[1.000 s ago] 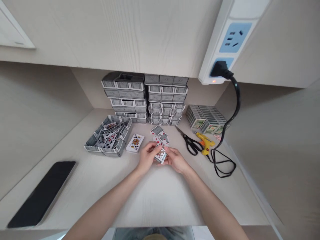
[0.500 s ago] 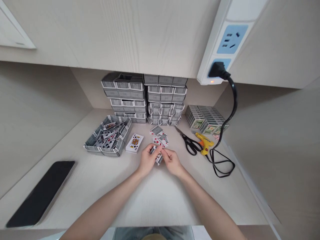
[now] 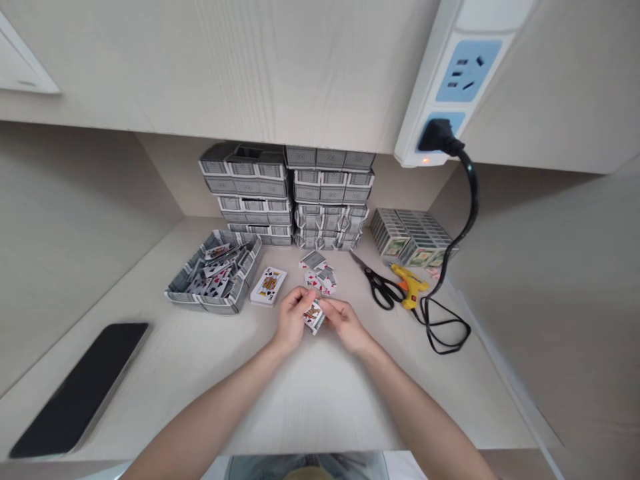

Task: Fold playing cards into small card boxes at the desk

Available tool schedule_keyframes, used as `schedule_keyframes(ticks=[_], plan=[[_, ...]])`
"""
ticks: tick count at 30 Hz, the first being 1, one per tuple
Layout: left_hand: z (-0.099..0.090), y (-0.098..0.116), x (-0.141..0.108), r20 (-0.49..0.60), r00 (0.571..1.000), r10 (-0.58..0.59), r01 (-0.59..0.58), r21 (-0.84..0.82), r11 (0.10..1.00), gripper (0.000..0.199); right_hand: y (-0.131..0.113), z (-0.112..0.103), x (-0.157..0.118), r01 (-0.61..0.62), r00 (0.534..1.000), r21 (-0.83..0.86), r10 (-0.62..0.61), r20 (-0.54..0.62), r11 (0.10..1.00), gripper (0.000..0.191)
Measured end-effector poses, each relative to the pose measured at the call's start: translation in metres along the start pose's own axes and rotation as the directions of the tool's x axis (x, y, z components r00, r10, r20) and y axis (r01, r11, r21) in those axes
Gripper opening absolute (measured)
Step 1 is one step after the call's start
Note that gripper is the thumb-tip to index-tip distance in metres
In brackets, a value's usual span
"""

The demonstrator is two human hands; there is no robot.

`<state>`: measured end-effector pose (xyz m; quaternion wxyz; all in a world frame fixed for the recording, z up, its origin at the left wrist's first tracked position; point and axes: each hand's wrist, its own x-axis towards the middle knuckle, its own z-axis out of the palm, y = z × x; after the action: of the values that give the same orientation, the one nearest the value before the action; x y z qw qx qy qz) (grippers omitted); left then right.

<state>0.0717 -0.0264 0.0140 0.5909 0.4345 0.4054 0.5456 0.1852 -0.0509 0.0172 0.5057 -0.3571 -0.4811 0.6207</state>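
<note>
Between my two hands is a folded playing card (image 3: 314, 316), its printed face toward me and a grey patterned edge along the bottom. My left hand (image 3: 294, 316) grips its left side, thumb on top. On the other side my right hand (image 3: 344, 321) pinches the card's right edge. Just beyond my fingers lie several loose cards (image 3: 320, 272), some face up, some showing grey backs. A neat stack of cards (image 3: 269, 287) with a king on top sits left of my left hand. Farther left, a box made of folded cards (image 3: 215, 303) holds many card pieces.
Card-built boxes (image 3: 330, 193) are piled against the back wall. To the right lie black scissors (image 3: 383, 290), a yellow glue gun (image 3: 411, 287) with its cord, and packed card decks (image 3: 413, 240). A black phone-like slab (image 3: 80, 387) lies front left. A power strip (image 3: 445, 100) hangs above.
The card in my hands has turned so that more of its printed face shows. My fingers have shifted on it, while the things on the table stay in place.
</note>
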Motion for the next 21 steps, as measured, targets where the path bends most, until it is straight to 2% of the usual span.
schedule_keyframes(ticks=[3, 7, 10, 13, 16, 21], plan=[[0.001, 0.003, -0.001, -0.001, 1.0, 0.021, -0.021, 0.092, 0.996, 0.031, 0.001, -0.001, 0.001, -0.036, 0.999, 0.12, 0.034, 0.019, 0.992, 0.031], [0.001, 0.006, -0.003, 0.006, 0.986, 0.168, -0.157, 0.382, 0.911, 0.028, 0.002, -0.004, 0.003, -0.044, 0.999, 0.114, 0.045, -0.01, 0.992, 0.031], [-0.001, 0.005, -0.004, 0.05, 0.963, 0.265, -0.247, 0.56, 0.791, 0.025, 0.004, -0.006, 0.003, -0.038, 0.998, 0.013, 0.038, -0.042, 0.999, 0.032], [-0.004, 0.002, -0.003, 0.087, 0.946, 0.313, -0.293, 0.647, 0.704, 0.022, 0.007, -0.008, 0.004, 0.001, 0.996, -0.162, -0.015, -0.086, 0.987, 0.035], [-0.006, 0.0, -0.003, 0.1, 0.939, 0.329, -0.307, 0.677, 0.669, 0.022, 0.01, -0.008, 0.004, 0.033, 0.993, -0.319, -0.068, -0.101, 0.947, 0.036], [-0.007, 0.001, -0.001, 0.054, 0.952, 0.301, -0.253, 0.691, 0.677, 0.029, 0.014, -0.005, 0.003, 0.086, 0.985, -0.47, -0.147, -0.094, 0.879, 0.033]])
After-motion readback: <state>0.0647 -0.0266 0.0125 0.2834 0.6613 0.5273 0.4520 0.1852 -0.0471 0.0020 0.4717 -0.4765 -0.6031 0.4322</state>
